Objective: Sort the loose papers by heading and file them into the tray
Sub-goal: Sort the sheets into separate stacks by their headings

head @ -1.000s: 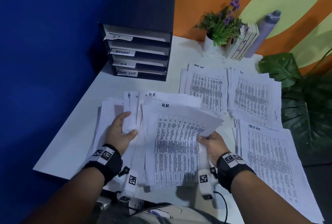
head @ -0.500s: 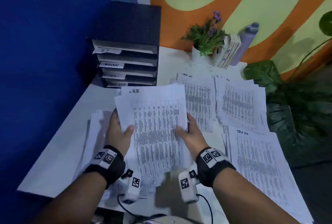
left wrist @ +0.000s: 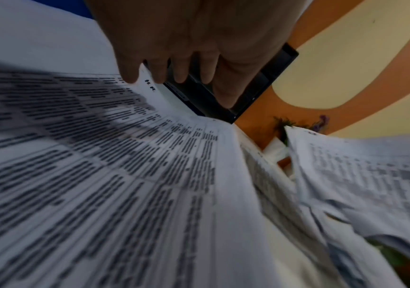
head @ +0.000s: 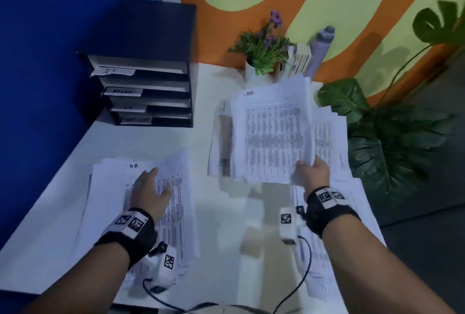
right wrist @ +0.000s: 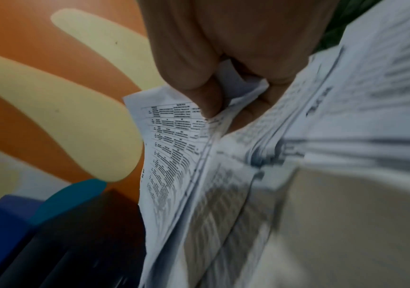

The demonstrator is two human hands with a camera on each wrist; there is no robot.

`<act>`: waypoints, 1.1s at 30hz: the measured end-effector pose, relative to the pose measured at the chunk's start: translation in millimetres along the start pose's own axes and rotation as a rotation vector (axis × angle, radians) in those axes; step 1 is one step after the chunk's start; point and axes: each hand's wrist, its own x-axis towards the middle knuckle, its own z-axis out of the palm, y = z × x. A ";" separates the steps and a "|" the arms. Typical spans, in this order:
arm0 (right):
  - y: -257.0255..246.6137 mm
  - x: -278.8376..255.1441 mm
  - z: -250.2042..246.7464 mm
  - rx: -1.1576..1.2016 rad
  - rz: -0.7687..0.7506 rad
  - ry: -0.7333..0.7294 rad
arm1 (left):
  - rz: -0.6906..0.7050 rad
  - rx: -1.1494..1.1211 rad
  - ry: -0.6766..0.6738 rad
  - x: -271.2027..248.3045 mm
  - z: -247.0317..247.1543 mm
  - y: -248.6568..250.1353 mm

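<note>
Left hand (head: 151, 189) rests flat-fingered on the near-left H.R. stack (head: 141, 203) (bare table (head: 221, 238) between); right hand (head: 312, 174) pinches a lifted sheaf's (head: 273, 135) near edge.

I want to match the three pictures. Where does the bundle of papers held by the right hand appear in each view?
Head: the held bundle sits right of centre, above the right hand.
Left wrist: at the right edge, blurred.
Right wrist: centre, pinched by the fingers, hanging down.
Shared landmark: the black tray.

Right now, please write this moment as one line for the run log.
left hand: flat on H.R. pile | right hand: pinches lifted sheets over far piles | tray: not reached
</note>
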 end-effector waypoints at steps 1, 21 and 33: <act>-1.0 15.5 -11.5 -0.005 -0.003 0.041 | -0.015 0.067 -0.015 1.0 3.0 -6.2; 12.0 56.2 7.0 -0.537 -0.366 -0.145 | -0.320 0.476 0.019 -19.9 1.4 -44.9; 54.5 -112.1 126.1 -0.487 -0.122 -0.917 | -0.334 0.444 0.012 -36.0 -28.6 -72.7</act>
